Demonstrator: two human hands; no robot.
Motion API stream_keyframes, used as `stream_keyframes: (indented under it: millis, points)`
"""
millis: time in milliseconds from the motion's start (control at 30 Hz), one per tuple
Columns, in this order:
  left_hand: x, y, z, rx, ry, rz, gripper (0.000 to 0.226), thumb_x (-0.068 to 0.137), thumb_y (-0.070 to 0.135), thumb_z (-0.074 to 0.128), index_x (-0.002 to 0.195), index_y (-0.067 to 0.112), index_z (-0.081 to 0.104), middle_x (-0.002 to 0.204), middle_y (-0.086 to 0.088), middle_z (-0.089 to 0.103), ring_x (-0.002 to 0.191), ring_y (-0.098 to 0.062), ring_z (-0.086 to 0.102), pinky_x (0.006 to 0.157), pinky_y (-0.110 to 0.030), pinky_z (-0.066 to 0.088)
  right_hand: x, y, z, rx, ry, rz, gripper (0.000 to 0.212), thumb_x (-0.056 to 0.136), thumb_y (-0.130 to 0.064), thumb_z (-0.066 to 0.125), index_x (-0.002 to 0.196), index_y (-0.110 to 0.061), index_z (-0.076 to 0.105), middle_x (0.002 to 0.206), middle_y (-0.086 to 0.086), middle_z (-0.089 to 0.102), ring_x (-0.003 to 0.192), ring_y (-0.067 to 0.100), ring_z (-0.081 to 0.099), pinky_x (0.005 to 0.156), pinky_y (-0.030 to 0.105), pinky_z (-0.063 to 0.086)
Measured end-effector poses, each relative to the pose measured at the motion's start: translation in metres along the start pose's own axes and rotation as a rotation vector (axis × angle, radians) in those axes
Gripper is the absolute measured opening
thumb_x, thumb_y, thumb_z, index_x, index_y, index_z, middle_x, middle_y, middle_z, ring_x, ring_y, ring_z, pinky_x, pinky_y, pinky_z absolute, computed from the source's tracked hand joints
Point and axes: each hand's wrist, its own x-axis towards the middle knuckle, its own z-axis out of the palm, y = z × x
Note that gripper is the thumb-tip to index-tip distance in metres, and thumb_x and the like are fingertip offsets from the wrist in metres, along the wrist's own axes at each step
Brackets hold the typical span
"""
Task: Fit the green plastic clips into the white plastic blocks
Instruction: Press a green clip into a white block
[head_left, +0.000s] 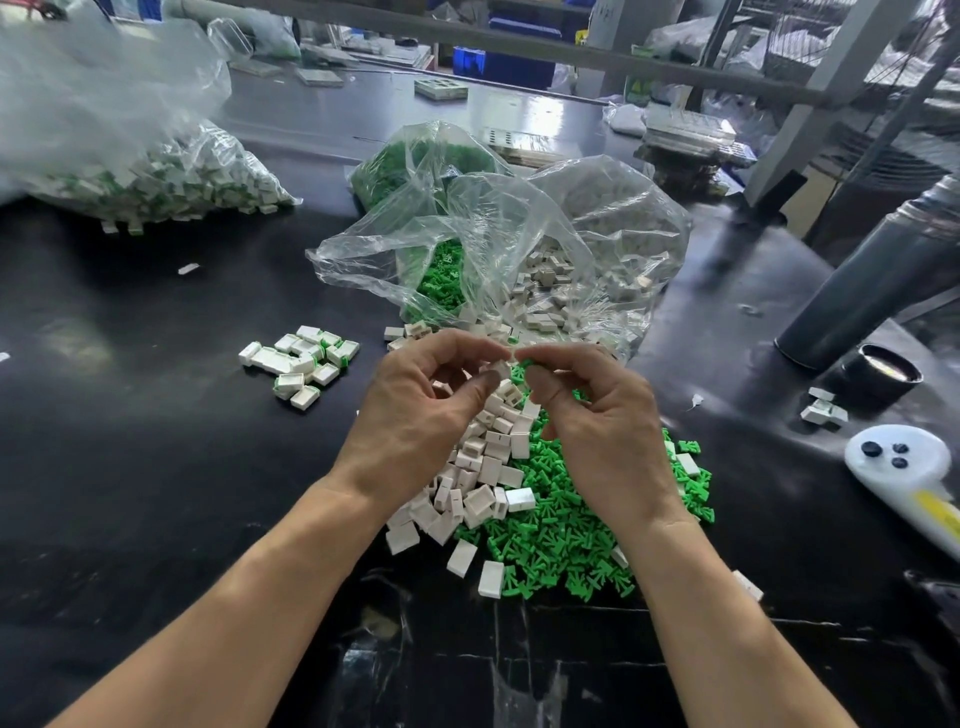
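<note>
My left hand (415, 410) pinches a small white plastic block (500, 368) between thumb and fingers. Right beside it, my right hand (597, 421) pinches a green plastic clip (525, 365), its tip touching the block. Both hands hover over a heap of loose white blocks (478, 483) and a heap of green clips (566, 535) on the black table. A small group of assembled blocks with green showing (301, 366) lies to the left.
Open clear bags of green clips (441, 280) and white blocks (561, 291) lie just behind my hands. A large bag of finished pieces (171, 176) sits far left. At right stand a grey cylinder (878, 280), a black cup (883, 376) and a white device (904, 467).
</note>
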Motion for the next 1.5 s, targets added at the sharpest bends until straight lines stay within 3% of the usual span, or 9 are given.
stream_keyframes:
  millis: [333, 767, 933, 1100, 1267, 1500]
  points:
    - [0.001, 0.000, 0.002, 0.063, 0.012, -0.006, 0.013, 0.091, 0.020, 0.078, 0.102, 0.025, 0.074, 0.096, 0.006, 0.075, 0.089, -0.021, 0.069, 0.083, -0.047, 0.059, -0.002, -0.002, 0.004, 0.130, 0.020, 0.001, 0.017, 0.090, -0.008, 0.077, 0.101, -0.020, 0.072, 0.091, 0.000, 0.075, 0.080, 0.017, 0.071, 0.067, 0.027, 0.060]
    - [0.001, -0.002, -0.001, 0.027, 0.003, -0.003, 0.014, 0.090, 0.015, 0.077, 0.100, 0.025, 0.075, 0.099, 0.007, 0.075, 0.091, -0.018, 0.069, 0.083, -0.042, 0.059, -0.002, -0.001, 0.001, 0.032, -0.030, -0.030, 0.018, 0.091, -0.010, 0.076, 0.097, -0.027, 0.077, 0.090, -0.007, 0.076, 0.079, 0.012, 0.069, 0.071, 0.037, 0.061]
    - [0.000, 0.001, 0.000, -0.045, -0.011, 0.014, 0.015, 0.091, 0.010, 0.076, 0.100, 0.022, 0.076, 0.101, 0.003, 0.076, 0.098, -0.025, 0.070, 0.091, -0.049, 0.059, 0.000, -0.003, 0.001, 0.265, -0.021, 0.100, 0.014, 0.092, -0.003, 0.074, 0.103, -0.013, 0.075, 0.086, 0.008, 0.076, 0.065, 0.018, 0.067, 0.062, 0.028, 0.059]
    - [-0.001, 0.003, -0.001, -0.071, -0.001, 0.020, 0.013, 0.092, 0.011, 0.075, 0.102, 0.019, 0.076, 0.100, 0.003, 0.076, 0.093, -0.016, 0.070, 0.082, -0.029, 0.058, -0.002, -0.005, 0.002, 0.278, -0.035, 0.094, 0.008, 0.094, -0.004, 0.072, 0.096, -0.011, 0.075, 0.083, 0.011, 0.075, 0.063, 0.017, 0.066, 0.059, 0.024, 0.057]
    - [0.000, 0.004, 0.001, -0.029, 0.029, -0.022, 0.013, 0.092, 0.020, 0.075, 0.104, 0.021, 0.075, 0.098, 0.006, 0.076, 0.093, -0.008, 0.071, 0.079, -0.023, 0.055, -0.003, -0.004, 0.007, 0.234, -0.016, 0.070, 0.007, 0.094, -0.005, 0.071, 0.097, -0.011, 0.073, 0.080, 0.007, 0.075, 0.063, 0.016, 0.065, 0.058, 0.026, 0.056]
    - [-0.001, 0.004, 0.002, 0.097, 0.057, 0.040, 0.012, 0.090, 0.011, 0.076, 0.094, 0.021, 0.076, 0.090, 0.013, 0.075, 0.086, -0.004, 0.071, 0.076, -0.015, 0.054, -0.006, 0.001, 0.014, 0.006, 0.040, -0.014, 0.010, 0.095, -0.013, 0.073, 0.096, -0.022, 0.073, 0.082, -0.008, 0.073, 0.072, 0.011, 0.069, 0.066, 0.037, 0.061]
